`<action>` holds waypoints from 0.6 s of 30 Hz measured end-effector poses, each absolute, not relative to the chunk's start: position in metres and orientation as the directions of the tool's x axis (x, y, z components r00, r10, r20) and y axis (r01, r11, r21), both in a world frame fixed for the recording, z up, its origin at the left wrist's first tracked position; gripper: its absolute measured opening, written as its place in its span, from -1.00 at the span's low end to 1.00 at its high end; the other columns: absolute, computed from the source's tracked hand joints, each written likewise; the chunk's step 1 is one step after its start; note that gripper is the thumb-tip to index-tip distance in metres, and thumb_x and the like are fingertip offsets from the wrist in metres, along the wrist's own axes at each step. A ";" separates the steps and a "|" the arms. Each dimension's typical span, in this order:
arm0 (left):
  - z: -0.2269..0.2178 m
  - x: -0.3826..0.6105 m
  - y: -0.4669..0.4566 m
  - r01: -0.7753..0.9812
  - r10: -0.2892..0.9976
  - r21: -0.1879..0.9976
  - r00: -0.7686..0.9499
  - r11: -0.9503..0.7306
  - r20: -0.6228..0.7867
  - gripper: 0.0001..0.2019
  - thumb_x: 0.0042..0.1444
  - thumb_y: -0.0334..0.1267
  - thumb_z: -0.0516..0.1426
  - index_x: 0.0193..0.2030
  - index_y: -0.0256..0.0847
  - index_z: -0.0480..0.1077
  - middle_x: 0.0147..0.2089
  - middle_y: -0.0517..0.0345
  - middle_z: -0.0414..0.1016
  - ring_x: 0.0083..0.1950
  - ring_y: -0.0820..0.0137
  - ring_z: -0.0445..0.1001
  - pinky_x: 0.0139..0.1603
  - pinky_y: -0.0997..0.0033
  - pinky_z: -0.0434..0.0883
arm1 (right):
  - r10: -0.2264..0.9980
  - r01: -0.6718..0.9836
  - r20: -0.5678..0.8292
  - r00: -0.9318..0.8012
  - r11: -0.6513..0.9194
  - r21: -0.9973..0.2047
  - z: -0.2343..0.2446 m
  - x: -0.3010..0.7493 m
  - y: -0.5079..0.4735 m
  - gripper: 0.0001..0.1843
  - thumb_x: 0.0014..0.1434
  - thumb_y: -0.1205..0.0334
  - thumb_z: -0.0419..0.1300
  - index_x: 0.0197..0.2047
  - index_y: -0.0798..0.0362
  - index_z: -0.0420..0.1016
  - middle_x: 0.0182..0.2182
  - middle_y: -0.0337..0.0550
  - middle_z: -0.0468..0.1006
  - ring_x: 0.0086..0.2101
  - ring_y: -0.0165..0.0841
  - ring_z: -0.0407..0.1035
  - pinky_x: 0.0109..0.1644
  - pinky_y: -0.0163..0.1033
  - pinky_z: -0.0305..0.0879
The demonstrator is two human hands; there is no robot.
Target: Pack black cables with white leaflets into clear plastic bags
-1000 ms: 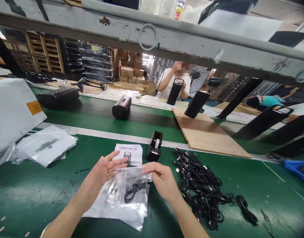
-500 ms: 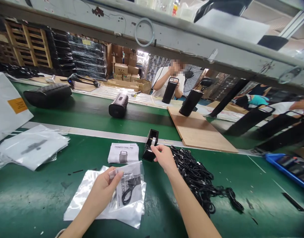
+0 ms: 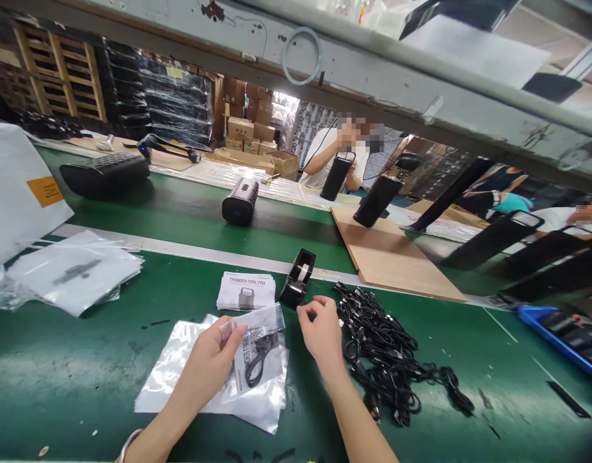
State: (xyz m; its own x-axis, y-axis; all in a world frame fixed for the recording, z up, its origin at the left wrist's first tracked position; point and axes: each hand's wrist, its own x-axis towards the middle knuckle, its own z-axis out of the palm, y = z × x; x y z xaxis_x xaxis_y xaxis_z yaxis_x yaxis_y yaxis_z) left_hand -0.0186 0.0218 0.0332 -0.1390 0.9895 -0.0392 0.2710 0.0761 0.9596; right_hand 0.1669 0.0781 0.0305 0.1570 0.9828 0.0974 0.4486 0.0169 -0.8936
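Observation:
My left hand [image 3: 213,360] grips a clear plastic bag [image 3: 257,347] by its top edge; inside are a black cable and a leaflet. The bag lies over several empty clear bags [image 3: 180,379] on the green table. My right hand [image 3: 320,328] hovers just in front of the black tape dispenser [image 3: 298,278], thumb and forefinger pinched together, apparently on a small piece of tape that is too small to be sure of. A stack of printed leaflets [image 3: 246,290] sits left of the dispenser. A heap of black cables [image 3: 387,354] lies right of my right hand.
A pile of filled bags [image 3: 69,273] and a large white bag [image 3: 16,186] lie at left. Black speakers [image 3: 240,200] ride the conveyor behind; a brown board [image 3: 392,257] lies to the right. A person sits across holding a black speaker [image 3: 337,177]. A blue tray [image 3: 561,331] sits far right.
My right hand left the bag, reached to the tape dispenser, then drew back toward me with fingers pinched. My left hand went from open beside the bag to gripping its top.

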 end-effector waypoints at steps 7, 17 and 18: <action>0.040 -0.011 0.014 0.372 0.990 0.924 -0.137 0.084 -0.035 -0.70 0.06 0.02 -0.01 -0.45 -0.14 0.34 -0.59 0.29 0.34 -0.52 0.40 0.31 -0.52 0.50 0.24 | 0.958 0.132 -0.195 -0.211 -0.170 -0.977 0.045 0.142 0.040 -0.67 0.05 0.00 0.12 -0.57 0.08 0.31 -0.66 -0.30 0.36 -0.67 -0.50 0.13 -0.58 -0.37 0.09; 0.046 -0.018 -0.002 0.305 0.981 0.943 -0.174 0.133 -0.082 -0.70 0.05 0.02 0.02 -0.46 -0.17 0.31 -0.60 0.31 0.29 -0.53 0.45 0.27 -0.51 0.53 0.25 | 0.969 0.687 -0.146 -0.198 0.031 -0.726 0.040 0.140 0.032 -0.55 -0.05 -0.10 0.18 -0.72 0.03 0.21 -0.75 -0.30 0.33 -0.64 -0.42 0.21 -0.55 -0.34 0.00; 0.047 -0.025 -0.005 0.253 0.980 0.956 -0.169 0.149 -0.108 -0.71 0.03 0.03 0.04 -0.43 -0.17 0.32 -0.57 0.29 0.33 -0.51 0.44 0.30 -0.49 0.53 0.27 | 0.974 0.711 -0.122 -0.192 0.052 -0.701 0.039 0.145 0.033 -0.62 -0.09 -0.05 0.22 -0.67 0.02 0.25 -0.71 -0.32 0.35 -0.61 -0.41 0.23 -0.54 -0.34 0.01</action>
State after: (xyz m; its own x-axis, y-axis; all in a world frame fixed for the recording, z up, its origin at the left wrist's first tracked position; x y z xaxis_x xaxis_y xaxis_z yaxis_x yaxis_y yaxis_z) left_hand -0.0245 -0.0048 0.0473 -0.1689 0.9797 -0.1080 0.2527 0.1489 0.9560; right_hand 0.1447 0.0331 0.0388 -0.1924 0.9737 -0.1222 0.7108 0.0524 -0.7015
